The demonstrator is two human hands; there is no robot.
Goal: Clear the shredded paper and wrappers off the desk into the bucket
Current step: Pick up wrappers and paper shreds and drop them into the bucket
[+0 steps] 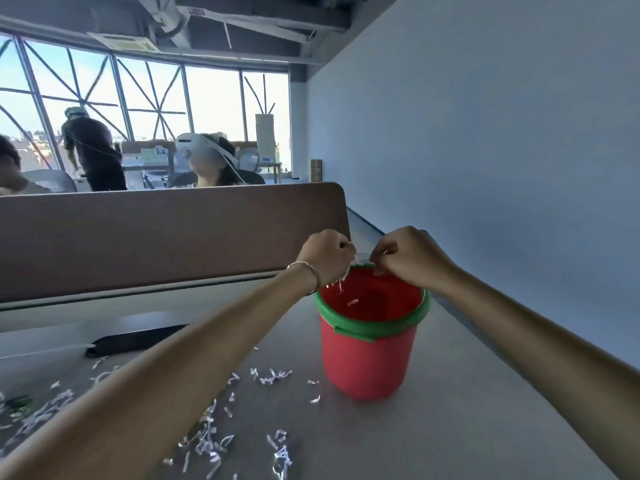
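Right now both my hands are over the far rim of the red bucket (369, 358), which stands on the grey desk (450, 427) with its green rim band facing me. My left hand (327, 252) is curled into a loose fist around a small clump of shredded paper, and a few white strips dangle from under it into the bucket's mouth. My right hand (410, 256) is curled too, fingertips pinched together just above the rim; whether it has any paper in it I cannot tell. One strip shows against the red inside wall.

Most of the shredded paper (207, 441) lies scattered on the desk near me, left of the bucket and partly under my left forearm. A black flat object (135, 340) lies farther back, beside the brown divider panel (166, 237). Beyond the panel a person wearing a white headset (199, 147) is seated.
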